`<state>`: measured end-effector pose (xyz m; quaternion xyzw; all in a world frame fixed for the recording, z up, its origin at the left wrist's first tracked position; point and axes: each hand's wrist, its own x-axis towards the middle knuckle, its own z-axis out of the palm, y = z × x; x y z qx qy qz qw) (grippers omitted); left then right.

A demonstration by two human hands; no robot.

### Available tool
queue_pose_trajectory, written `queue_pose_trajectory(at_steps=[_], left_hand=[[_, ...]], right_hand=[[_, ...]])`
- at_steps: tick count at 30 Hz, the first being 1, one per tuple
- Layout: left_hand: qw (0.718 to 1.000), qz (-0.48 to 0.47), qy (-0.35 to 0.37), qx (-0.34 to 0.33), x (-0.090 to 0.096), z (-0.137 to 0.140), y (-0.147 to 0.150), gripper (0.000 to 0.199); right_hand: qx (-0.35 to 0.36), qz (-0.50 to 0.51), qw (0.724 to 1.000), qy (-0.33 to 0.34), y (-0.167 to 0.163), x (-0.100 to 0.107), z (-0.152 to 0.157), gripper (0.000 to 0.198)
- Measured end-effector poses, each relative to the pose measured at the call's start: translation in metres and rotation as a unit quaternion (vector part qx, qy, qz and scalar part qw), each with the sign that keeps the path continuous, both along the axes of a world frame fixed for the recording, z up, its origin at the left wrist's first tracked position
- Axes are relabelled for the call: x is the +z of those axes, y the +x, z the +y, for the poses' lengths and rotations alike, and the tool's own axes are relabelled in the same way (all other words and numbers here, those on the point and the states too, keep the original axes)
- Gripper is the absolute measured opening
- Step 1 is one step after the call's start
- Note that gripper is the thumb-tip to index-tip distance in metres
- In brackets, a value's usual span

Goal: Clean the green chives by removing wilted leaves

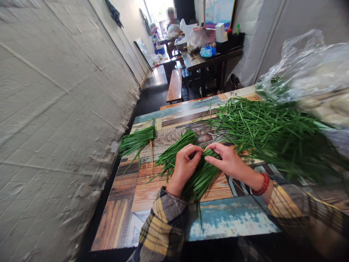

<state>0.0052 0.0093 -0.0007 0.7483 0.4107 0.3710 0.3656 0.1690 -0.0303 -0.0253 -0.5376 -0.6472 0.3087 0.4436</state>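
My left hand (188, 163) and my right hand (229, 160) meet at the upper end of a bundle of garlic chives (203, 180) on the table. Both hands are closed on this end, thumbs and forefingers bent around the stems. Whether a skewer sits between my fingertips is hidden. Left of my left hand lies a second chive bundle (177, 149), its stem ends even. Further left, a third bundle (139, 140) has thin wooden skewers (151, 158) sticking out toward me. A large loose heap of chives (261, 123) spreads beyond my right hand.
The wood-patterned table (122, 214) runs close to a white brick wall (54, 127) on the left. Clear plastic bags (308, 69) with pale contents stand at the right. Farther back are a bench (175, 85), a cluttered dark table (196, 62) and a person (172, 22).
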Motion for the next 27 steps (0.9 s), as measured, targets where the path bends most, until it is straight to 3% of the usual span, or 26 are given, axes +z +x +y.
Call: queue_pose_trajectory(at_steps=[4,8,15,27], left_hand=[[0.999,0.017,0.03,-0.009,-0.0015,0.0008,-0.0006,0.013],[0.999,0.021,0.045,-0.01,-0.002,0.0008,-0.0005,0.013],[1.0,-0.007,-0.026,0.015,-0.0029,-0.0006,0.0017,0.007],[0.998,-0.006,-0.057,-0.018,0.0002,-0.0009,0.0001,0.011]], right_hand=[[0.009,0.009,1.0,-0.02,0.0017,-0.0041,0.0013,0.036],[0.018,0.014,1.0,-0.013,0.0027,-0.0071,0.0026,0.031],[0.012,0.02,1.0,-0.008,0.0019,-0.0087,0.003,0.025],[0.007,-0.012,1.0,0.003,0.003,-0.0094,0.0024,0.022]])
